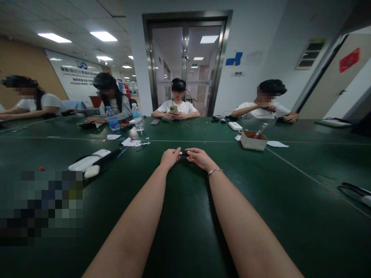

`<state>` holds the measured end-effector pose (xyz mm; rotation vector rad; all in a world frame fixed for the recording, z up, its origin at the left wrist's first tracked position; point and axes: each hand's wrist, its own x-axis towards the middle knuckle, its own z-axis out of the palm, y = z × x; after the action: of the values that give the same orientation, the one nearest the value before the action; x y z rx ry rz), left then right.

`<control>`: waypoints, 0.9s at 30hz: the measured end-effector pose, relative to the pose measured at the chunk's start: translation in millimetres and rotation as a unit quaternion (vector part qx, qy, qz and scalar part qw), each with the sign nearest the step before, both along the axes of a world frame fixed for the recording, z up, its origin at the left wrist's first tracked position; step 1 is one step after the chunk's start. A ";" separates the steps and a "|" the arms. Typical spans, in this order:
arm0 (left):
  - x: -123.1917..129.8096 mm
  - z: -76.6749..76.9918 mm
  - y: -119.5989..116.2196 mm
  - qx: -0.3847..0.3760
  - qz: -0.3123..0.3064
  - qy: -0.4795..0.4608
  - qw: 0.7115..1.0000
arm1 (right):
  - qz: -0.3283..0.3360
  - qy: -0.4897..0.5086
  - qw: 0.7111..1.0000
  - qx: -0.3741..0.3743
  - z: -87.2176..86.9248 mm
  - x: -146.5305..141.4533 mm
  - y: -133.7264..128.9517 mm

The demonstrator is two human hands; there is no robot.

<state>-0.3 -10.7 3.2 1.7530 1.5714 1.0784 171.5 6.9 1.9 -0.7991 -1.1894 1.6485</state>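
Note:
Both my hands hold a small black and silver stick-like object (183, 153) between them, just over the green table. My left hand (170, 158) pinches its silver end between thumb and fingers. At the darker end, my right hand (199, 158) is closed in a similar pinch. Fingertips cover much of the object, so its exact kind does not show. A silver bracelet (215, 171) circles my right wrist.
On the left lie a white power strip (89, 160) and white paper scraps (131, 142). Two water bottles (137, 117) stand behind them. An open cardboard box (254, 140) is at right, near a white device (235, 126). Several people sit around the table (185, 216).

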 end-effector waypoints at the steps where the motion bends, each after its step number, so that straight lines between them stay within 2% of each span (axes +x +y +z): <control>1: -0.2 -0.2 0.0 0.001 -0.002 0.000 1.000 | -0.002 -0.001 1.000 -0.002 0.1 -0.1 -0.1; 8: -0.9 -3.2 5.6 -0.012 0.005 -0.020 1.000 | -0.002 0.002 1.000 0.012 1.3 -0.4 -1.9; 14: -1.4 -1.9 14.9 -0.043 0.042 -0.141 0.988 | -0.020 -0.003 0.995 0.098 5.9 -11.7 -1.5; 18: -0.8 7.0 14.7 -0.106 0.067 -0.228 0.966 | -0.054 -0.025 0.986 0.156 8.3 -19.7 1.3; 22: -3.4 17.9 10.6 -0.230 0.022 -0.324 0.917 | -0.067 -0.056 0.974 0.209 11.1 -22.4 3.2; 24: -5.3 19.5 9.8 -0.254 0.005 -0.348 0.902 | -0.059 -0.065 0.970 0.227 13.1 -22.1 2.7; 25: -6.0 18.6 10.0 -0.246 0.002 -0.347 0.905 | -0.055 -0.066 0.970 0.229 13.8 -21.5 2.3; 27: -6.7 13.7 11.4 -0.200 0.010 -0.315 0.928 | -0.046 -0.064 0.974 0.212 13.6 -19.2 1.5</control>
<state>-7.0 0.8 16.8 0.9844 1.2772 1.0888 152.3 8.4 15.6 -0.6798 -1.5062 1.2197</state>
